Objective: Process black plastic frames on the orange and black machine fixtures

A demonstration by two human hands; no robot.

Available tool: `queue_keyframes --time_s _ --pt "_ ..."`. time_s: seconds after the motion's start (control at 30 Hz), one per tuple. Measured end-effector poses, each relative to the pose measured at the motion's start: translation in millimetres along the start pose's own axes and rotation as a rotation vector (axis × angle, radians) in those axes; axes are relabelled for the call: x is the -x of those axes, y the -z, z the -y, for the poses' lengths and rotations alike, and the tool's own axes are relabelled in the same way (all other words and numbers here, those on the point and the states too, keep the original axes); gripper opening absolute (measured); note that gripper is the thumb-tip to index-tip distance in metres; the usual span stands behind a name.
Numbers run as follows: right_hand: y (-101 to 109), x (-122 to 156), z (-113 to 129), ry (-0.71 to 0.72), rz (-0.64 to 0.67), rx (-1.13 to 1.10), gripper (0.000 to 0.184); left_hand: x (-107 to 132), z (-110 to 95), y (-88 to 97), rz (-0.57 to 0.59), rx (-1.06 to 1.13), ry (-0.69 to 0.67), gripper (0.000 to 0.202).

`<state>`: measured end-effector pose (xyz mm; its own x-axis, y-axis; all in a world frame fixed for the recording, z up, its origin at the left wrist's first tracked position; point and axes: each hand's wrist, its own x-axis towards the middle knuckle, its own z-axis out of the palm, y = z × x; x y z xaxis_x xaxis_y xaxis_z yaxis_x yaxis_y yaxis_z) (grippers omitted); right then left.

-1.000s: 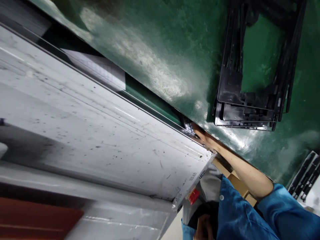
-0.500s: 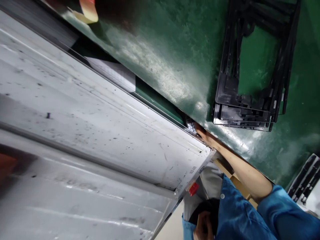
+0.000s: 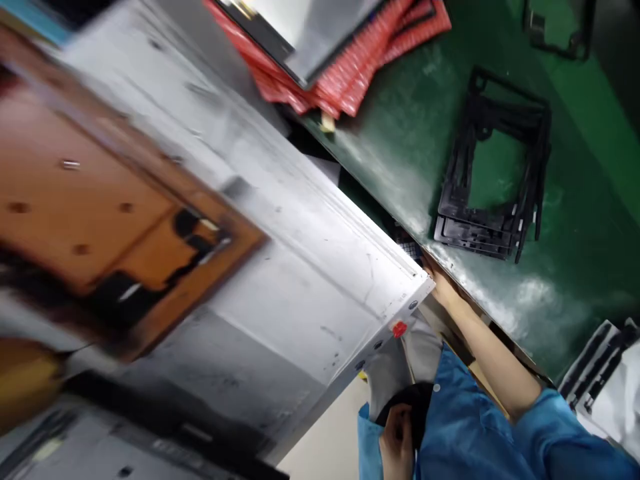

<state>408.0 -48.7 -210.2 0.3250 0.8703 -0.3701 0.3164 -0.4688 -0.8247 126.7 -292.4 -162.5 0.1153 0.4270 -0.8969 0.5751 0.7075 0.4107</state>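
Observation:
My right hand (image 3: 441, 288) reaches out from a blue sleeve into the gap between a white machine top (image 3: 310, 267) and the green table (image 3: 400, 133). Its fingers are hidden at the gap's edge, next to a small gridded part (image 3: 411, 248). My left hand (image 3: 397, 437) stays low near my body, fingers curled against a dark object (image 3: 407, 403) that I cannot make out.
A stack of black plastic frames (image 3: 493, 180) lies on the green table. Red ribbed trays with a grey panel (image 3: 345, 47) sit at the back. An orange-brown plate (image 3: 100, 213) is on the machine at left. More black-and-white parts (image 3: 605, 373) lie at lower right.
The view has swung and pulled back, bringing the orange-brown plate and red trays into sight. Both hands stay at about the same places.

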Motion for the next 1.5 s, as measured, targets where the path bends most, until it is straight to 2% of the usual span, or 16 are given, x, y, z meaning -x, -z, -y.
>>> queue_keyframes --time_s 0.1,0.17,0.27,0.33,0.43,0.57,0.6,0.67,0.77,0.83,0.93,1.03,1.13,1.23,1.33,1.5 --pt "13.2 30.0 3.6 0.071 0.005 0.147 0.044 0.5 -8.0 4.3 -0.034 0.036 -0.058 0.051" --pt "21.5 57.4 2.9 0.171 -0.018 0.266 0.041 0.4 -15.7 5.9 -0.045 0.034 -0.098 0.048" --pt "32.7 95.4 4.8 0.306 0.017 0.303 0.033 1.6 -32.1 7.6 -0.05 0.003 -0.183 0.041" --pt "38.9 110.0 11.6 0.345 0.029 0.288 0.031 4.8 -48.1 11.3 -0.051 -0.032 -0.253 0.037" --pt "44.8 112.8 27.6 0.346 0.032 0.257 0.034 17.2 -84.4 26.2 -0.072 -0.061 -0.385 0.03" --pt "47.6 99.7 46.3 0.345 0.042 0.22 0.038 43.4 -158.1 68.8 -0.103 -0.053 -0.71 0.025" --pt "47.9 96.7 49.3 0.347 0.05 0.219 0.038 48.2 -178.5 83.0 -0.165 -0.073 -0.77 0.026" --pt "48.5 92.7 53.3 0.34 0.069 0.225 0.039 53.1 -215.8 112.5 -0.215 -0.088 -0.878 0.024" --pt "49.0 91.5 54.7 0.306 0.084 0.232 0.04 51.6 -252.2 150.7 -0.325 -0.062 -0.994 0.021" --pt "49.3 92.3 52.8 0.284 0.082 0.234 0.041 51.2 -260.2 168.1 -0.403 -0.042 -1.023 0.02" --pt "50.8 94.0 47.7 0.256 0.071 0.24 0.042 58.2 -254.4 184.2 -0.48 -0.038 -1.018 0.019" --pt "54.6 94.7 45.0 0.233 0.042 0.26 0.044 68.7 -243.9 192.9 -0.51 -0.061 -1.002 0.018" --pt "57.9 91.3 49.9 0.225 -0.049 0.283 0.047 68.4 -246.0 194.9 -0.516 -0.116 -1.009 0.017" --pt "56.3 82.8 63.6 0.231 -0.125 0.249 0.049 49.2 -265.6 190.7 -0.559 -0.306 -1.026 0.022" --pt "51.2 75.4 82.5 0.259 -0.133 0.196 0.048 18.2 -293.0 187.3 -0.604 -0.602 -1.055 0.034" --pt "48.0 80.5 108.1 0.3 -0.113 0.167 0.047 -22.1 -323.0 200.7 -0.585 -0.915 -0.997 0.043"
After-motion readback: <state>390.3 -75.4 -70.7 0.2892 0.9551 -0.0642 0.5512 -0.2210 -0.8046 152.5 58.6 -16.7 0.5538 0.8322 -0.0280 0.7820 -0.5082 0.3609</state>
